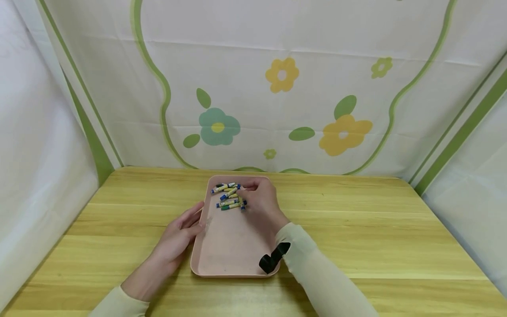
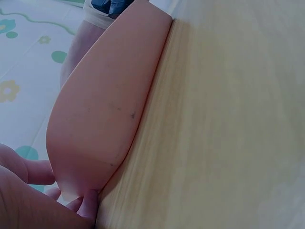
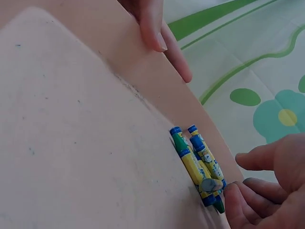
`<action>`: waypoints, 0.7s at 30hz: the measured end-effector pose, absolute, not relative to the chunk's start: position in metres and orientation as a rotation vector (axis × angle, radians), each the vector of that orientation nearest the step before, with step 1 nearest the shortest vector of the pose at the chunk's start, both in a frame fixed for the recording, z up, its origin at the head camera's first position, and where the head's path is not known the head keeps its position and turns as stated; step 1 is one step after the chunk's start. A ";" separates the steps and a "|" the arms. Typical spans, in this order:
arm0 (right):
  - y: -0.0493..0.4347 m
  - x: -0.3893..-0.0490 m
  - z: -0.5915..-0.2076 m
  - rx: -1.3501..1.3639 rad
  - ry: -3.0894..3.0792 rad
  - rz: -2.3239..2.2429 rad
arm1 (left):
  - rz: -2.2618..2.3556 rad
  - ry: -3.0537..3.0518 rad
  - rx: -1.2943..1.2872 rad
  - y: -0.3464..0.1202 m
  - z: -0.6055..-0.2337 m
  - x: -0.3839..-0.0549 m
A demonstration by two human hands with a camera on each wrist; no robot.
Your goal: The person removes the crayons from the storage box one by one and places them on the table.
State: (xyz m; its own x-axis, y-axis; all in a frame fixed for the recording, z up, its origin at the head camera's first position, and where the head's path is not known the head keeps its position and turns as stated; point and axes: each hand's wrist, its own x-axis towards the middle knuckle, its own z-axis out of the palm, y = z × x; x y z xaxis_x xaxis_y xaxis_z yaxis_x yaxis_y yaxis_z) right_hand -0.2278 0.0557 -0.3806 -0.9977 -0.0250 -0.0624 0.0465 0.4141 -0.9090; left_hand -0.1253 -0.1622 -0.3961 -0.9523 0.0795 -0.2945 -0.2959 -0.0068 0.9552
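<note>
Several short crayons point(image 1: 229, 203) in yellow-and-blue wrappers lie in a loose heap at the far left of a pink tray point(image 1: 233, 246). Green tips and a greyish end show among the crayons point(image 3: 193, 162) in the right wrist view. My right hand point(image 1: 259, 198) reaches over the tray, fingertips right at the heap. In the right wrist view, its thumb and fingers stand apart, one fingertip beside the greyish crayon end. My left hand point(image 1: 178, 235) holds the tray's left side, thumb over the rim and fingers along the outer wall. The left wrist view shows its fingers point(image 2: 88, 205) low against that wall.
The tray stands on a wood-grain table point(image 1: 356, 237). Behind it hangs a white cloth point(image 1: 245, 57) printed with flowers, and white cloth also closes both sides. A black strap point(image 1: 273, 259) at my right wrist hangs over the tray's near right corner.
</note>
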 end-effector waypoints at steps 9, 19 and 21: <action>0.055 -0.232 -0.382 0.026 2.561 -1.626 | 2.048 2.001 -0.239 -0.163 -0.395 -0.125; 0.055 -0.236 -0.385 0.031 2.545 -1.589 | 2.050 2.006 -0.235 -0.163 -0.396 -0.126; 0.054 -0.236 -0.385 0.026 2.552 -1.572 | 2.053 2.004 -0.233 -0.163 -0.396 -0.126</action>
